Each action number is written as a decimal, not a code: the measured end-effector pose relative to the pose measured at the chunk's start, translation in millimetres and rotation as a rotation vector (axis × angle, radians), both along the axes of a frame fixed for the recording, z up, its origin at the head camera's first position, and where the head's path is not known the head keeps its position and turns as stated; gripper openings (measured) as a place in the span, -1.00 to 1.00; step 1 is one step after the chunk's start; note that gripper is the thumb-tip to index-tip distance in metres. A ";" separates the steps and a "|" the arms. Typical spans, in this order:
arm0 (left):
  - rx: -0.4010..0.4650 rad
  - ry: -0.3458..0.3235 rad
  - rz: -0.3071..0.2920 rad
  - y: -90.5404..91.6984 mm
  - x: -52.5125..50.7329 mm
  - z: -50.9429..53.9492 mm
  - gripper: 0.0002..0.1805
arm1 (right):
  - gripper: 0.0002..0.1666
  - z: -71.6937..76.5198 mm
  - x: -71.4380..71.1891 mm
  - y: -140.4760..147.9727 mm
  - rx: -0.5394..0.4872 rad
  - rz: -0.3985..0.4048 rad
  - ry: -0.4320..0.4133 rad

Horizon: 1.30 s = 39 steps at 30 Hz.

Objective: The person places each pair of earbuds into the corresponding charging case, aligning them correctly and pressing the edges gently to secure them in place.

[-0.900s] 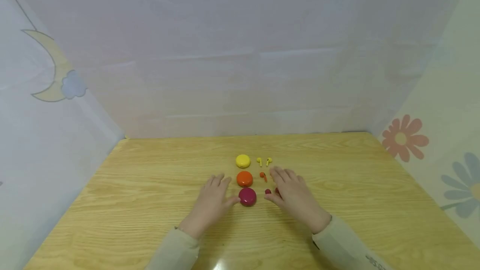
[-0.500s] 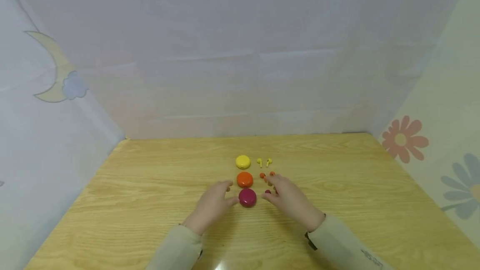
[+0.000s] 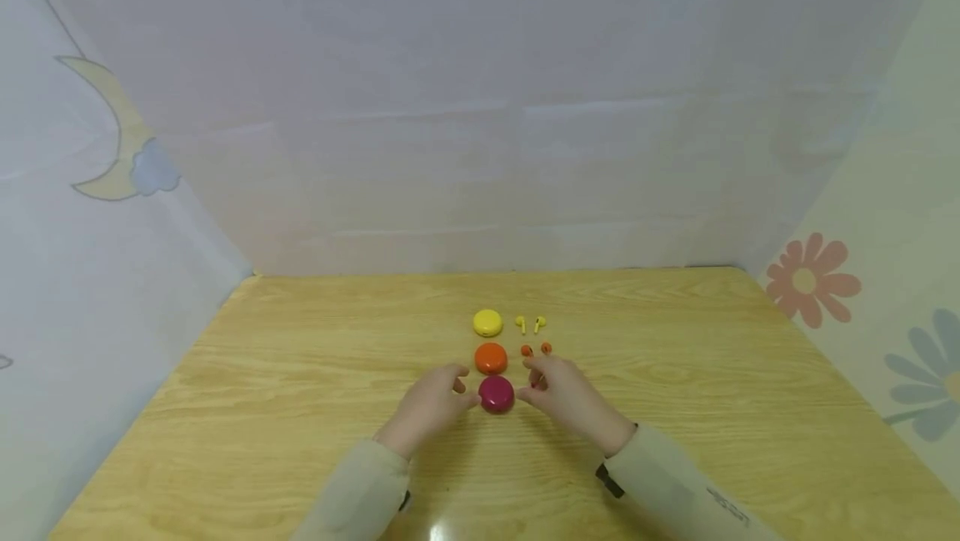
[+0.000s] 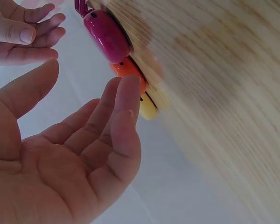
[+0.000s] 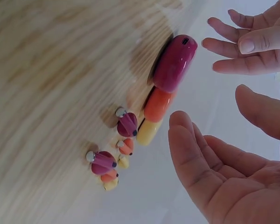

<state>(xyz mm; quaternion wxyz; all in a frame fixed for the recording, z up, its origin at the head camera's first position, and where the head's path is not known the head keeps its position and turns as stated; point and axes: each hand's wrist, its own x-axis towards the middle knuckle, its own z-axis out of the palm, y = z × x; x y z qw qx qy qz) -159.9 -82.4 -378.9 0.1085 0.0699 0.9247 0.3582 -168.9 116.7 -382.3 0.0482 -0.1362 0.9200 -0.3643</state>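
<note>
Three round cases stand in a column on the table: yellow [image 3: 487, 323] at the back, orange [image 3: 491, 358] in the middle, magenta [image 3: 497, 393] in front. My left hand [image 3: 429, 408] is just left of the magenta case, fingers loosely bent around nothing. On the other side, my right hand [image 3: 573, 404] hovers with thumb and fingers apart, holding nothing. In the right wrist view a gap shows between its fingers and the magenta case [image 5: 175, 63]. Magenta earbuds [image 5: 102, 162] lie on the table, mostly hidden by that hand in the head view.
Two yellow earbuds [image 3: 530, 323] lie right of the yellow case, and two orange earbuds [image 3: 527, 351] right of the orange one. The wooden table [image 3: 315, 358] meets pale cloth walls behind and at both sides.
My right hand has moved left and toward me, nearer the magenta case, uncovering the second orange earbud. The fingers of my left hand have bent more. The cases stay in their places.
</note>
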 end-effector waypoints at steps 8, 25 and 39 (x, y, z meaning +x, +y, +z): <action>0.013 -0.043 -0.026 -2.2 -6.4 -2.2 -0.53 | -0.52 -1.4 -4.6 -5.3 -0.006 -0.013 -0.095; 0.014 -0.126 -0.027 0.8 -16.6 0.0 -0.59 | -0.57 -6.6 -8.7 -11.2 -0.028 -0.024 -0.188; 0.005 -0.163 -0.020 3.8 -22.4 -4.6 -0.59 | -0.58 -13.6 -13.7 -15.3 -0.008 -0.021 -0.229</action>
